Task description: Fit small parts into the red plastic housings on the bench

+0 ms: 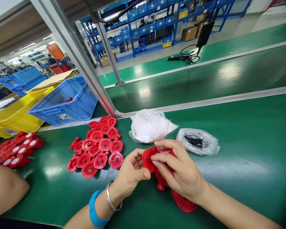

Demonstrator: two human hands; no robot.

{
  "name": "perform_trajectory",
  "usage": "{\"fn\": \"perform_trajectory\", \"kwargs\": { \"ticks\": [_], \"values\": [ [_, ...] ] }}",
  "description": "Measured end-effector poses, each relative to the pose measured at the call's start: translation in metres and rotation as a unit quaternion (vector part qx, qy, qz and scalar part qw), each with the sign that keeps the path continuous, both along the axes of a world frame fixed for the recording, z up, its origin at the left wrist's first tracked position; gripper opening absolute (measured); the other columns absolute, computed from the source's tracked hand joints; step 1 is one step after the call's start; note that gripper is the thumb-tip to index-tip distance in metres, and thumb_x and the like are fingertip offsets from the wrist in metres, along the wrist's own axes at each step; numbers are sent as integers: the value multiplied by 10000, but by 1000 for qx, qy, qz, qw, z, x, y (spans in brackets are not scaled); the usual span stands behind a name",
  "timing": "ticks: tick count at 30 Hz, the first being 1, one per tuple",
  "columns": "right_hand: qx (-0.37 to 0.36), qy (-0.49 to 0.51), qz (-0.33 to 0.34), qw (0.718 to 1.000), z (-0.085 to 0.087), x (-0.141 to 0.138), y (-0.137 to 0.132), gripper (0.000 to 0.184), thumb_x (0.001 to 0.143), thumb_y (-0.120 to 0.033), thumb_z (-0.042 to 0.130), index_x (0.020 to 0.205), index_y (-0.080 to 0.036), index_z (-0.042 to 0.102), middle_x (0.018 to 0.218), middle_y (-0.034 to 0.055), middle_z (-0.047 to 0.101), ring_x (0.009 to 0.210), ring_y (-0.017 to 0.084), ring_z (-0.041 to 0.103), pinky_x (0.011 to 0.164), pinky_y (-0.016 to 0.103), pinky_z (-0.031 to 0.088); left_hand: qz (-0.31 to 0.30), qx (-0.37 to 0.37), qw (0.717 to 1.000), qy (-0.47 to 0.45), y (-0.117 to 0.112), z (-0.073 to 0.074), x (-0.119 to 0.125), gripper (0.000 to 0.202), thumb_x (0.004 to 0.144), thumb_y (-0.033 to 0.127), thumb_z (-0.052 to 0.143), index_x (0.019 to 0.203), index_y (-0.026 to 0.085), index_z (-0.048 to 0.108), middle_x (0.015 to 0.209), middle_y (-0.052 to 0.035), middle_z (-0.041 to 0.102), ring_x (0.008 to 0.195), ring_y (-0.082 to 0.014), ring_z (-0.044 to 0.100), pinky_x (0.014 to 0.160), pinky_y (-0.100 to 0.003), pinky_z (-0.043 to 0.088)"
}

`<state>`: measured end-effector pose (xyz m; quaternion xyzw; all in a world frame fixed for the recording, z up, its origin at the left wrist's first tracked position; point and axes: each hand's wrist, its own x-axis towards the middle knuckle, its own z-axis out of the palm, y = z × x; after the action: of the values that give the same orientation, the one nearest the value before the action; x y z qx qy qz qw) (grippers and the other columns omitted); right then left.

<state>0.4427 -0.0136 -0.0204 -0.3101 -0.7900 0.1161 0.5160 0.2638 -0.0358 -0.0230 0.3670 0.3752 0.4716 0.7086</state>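
Observation:
My left hand (pixel 131 173) grips a round red plastic housing (pixel 147 160) by its left edge, thumb in front and fingers behind. Over the face of that housing, my right hand (pixel 178 165) brings its thumb and fingertips together at the centre; whatever they pinch is too small or hidden to make out. Below and behind my right hand lie more red housings (pixel 184 203), partly covered by it. Just beyond the hands sit a clear plastic bag of small white parts (pixel 147 125) and a smaller clear bag with black parts (pixel 196 141).
Left of my hands, several red housings (pixel 100 160) lie grouped on the green table (pixel 248 127). Another person's arm (pixel 7 190) rests at the far left near more red parts (pixel 16 149). Blue bin (pixel 64 105), yellow bin (pixel 19 111) and a metal post (pixel 78 60) stand behind.

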Motion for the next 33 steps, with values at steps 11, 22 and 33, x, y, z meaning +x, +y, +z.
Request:
{"fn": "perform_trajectory", "kwargs": {
  "ticks": [11,22,33],
  "values": [
    [10,-25,14,1000,0,3,-2,158,834,-28,590,932,-136,650,1094,139,587,1051,261,525,881,457,484,33,9,999,31,-9,5,6,548,489,279,928,903,177,584,880,7,679,786,-94,597,706,-180,442],
    [-228,22,100,968,7,8,-1,160,861,-127,606,836,-233,723,1027,41,681,949,170,661,822,280,541,-22,61,990,122,-12,7,-1,498,578,290,887,986,203,616,961,-10,694,892,-134,632,796,-213,461],
    [-541,149,162,811,10,8,7,214,710,-184,717,731,-196,505,727,-35,587,604,98,557,539,206,439,-48,30,990,126,-11,4,-3,522,565,331,891,993,187,628,946,-16,675,894,-138,621,812,-216,476]
  ]
}}
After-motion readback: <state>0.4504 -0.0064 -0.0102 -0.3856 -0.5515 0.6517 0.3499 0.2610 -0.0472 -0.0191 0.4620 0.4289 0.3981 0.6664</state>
